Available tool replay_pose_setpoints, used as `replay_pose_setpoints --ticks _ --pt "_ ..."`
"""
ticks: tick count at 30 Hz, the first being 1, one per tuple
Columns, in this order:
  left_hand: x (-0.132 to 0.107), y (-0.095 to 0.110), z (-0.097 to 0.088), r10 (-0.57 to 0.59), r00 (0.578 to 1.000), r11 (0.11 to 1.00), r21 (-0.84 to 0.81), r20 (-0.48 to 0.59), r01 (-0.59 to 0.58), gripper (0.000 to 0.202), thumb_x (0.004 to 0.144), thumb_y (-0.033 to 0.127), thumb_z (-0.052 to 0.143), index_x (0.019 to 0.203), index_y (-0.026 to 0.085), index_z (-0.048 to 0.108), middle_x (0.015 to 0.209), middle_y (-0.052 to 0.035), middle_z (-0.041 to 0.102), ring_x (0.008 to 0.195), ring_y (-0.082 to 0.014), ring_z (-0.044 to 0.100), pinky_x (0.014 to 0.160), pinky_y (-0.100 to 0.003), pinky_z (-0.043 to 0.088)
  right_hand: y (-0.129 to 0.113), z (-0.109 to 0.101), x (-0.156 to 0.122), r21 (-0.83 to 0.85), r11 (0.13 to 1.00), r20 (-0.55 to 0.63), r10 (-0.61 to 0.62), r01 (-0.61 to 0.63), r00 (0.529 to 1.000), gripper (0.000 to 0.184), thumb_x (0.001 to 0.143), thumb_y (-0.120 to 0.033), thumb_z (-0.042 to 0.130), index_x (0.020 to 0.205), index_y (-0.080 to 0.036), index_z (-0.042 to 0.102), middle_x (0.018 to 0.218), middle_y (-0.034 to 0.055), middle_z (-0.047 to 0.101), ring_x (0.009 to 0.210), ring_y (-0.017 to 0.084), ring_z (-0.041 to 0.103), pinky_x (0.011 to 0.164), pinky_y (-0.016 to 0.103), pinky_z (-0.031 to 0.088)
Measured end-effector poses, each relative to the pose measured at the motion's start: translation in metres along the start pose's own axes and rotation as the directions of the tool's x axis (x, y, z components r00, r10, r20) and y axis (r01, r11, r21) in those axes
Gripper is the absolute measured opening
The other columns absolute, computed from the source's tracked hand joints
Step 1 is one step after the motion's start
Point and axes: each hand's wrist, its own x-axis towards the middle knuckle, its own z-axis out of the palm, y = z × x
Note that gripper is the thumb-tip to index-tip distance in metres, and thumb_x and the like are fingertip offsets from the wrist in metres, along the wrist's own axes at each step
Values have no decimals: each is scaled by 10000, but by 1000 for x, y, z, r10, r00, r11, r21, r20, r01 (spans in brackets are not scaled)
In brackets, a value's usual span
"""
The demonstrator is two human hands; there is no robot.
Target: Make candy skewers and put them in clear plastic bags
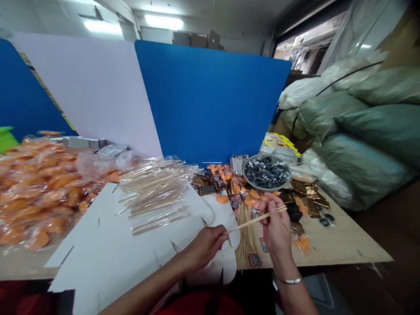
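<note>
A few thin wooden sticks (251,222) stretch between my two hands above the table's front part. My left hand (210,243) is closed in a pinch at their left end, where a clear wrapper may be; I cannot make it out. Near the right end, my right hand (275,229) grips the sticks between thumb and fingers. Below them lies a pile of loose wooden sticks (244,245). Left of that, bundles of sticks in clear sleeves (157,192) rest on white cardboard sheets (108,232).
Orange pieces in clear bags (42,188) heap up on the left. A round tub (246,181) of dark wrapped items stands back right, near small gold-brown packets (313,208). A blue panel (210,100) rises behind; large green sacks (370,162) crowd the right side.
</note>
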Motion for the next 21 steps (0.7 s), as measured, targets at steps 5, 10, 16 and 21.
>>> replay_pose_setpoints --ticks 5,10,16,21 --pt "2 5 -2 53 998 933 -358 42 -34 500 949 492 299 827 121 612 756 -67 641 687 -142 582 662 -233 433 5 12 -22 -266 961 166 -30 74 986 314 902 -474 471 970 -201 608 742 30 598 656 169 577 560 261 466" --pt "8 6 -10 22 1000 864 -503 12 -13 493 897 559 387 883 115 601 682 -48 631 599 -142 574 583 -236 439 -4 11 -43 -457 779 471 -197 429 860 517 930 -386 439 1421 -257 341 1391 103 447 1300 289 378 1049 498 315" --pt "4 4 -17 14 1000 808 -589 2 -10 507 879 582 406 888 116 607 663 -46 637 586 -143 587 595 -251 453 -14 9 -18 -368 841 519 -168 396 838 434 911 -365 479 1330 -253 460 1343 108 491 1253 283 435 1037 495 346" --pt "4 9 -16 16 999 763 -645 -37 -36 437 848 522 513 960 118 636 809 -77 670 662 -148 608 648 -270 461 -7 27 -2 -314 936 497 21 157 867 373 841 -387 597 1149 -193 519 881 58 631 827 211 619 766 339 508"
